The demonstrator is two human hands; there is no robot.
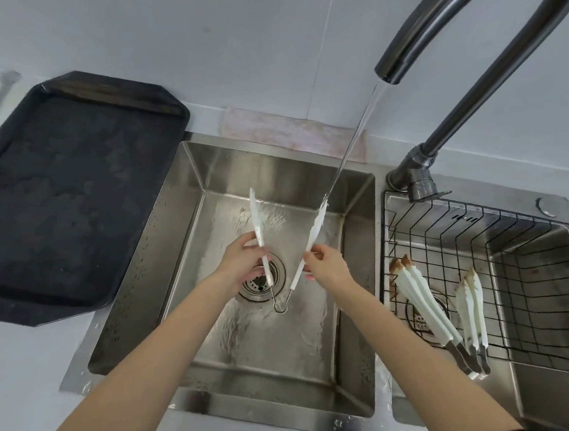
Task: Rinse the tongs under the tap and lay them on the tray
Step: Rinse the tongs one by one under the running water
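Observation:
White tongs are spread wide in a V over the left sink basin, their wire hinge toward me. My left hand grips the left arm of the tongs. My right hand pinches the right arm. Water runs from the tap and strikes the tip of the right arm. The black tray lies on the counter left of the sink, with nothing on it.
A black wire basket sits in the right basin and holds two more white tongs with browned tips. A pinkish cloth lies behind the sink by the wall. The drain strainer lies below my left hand.

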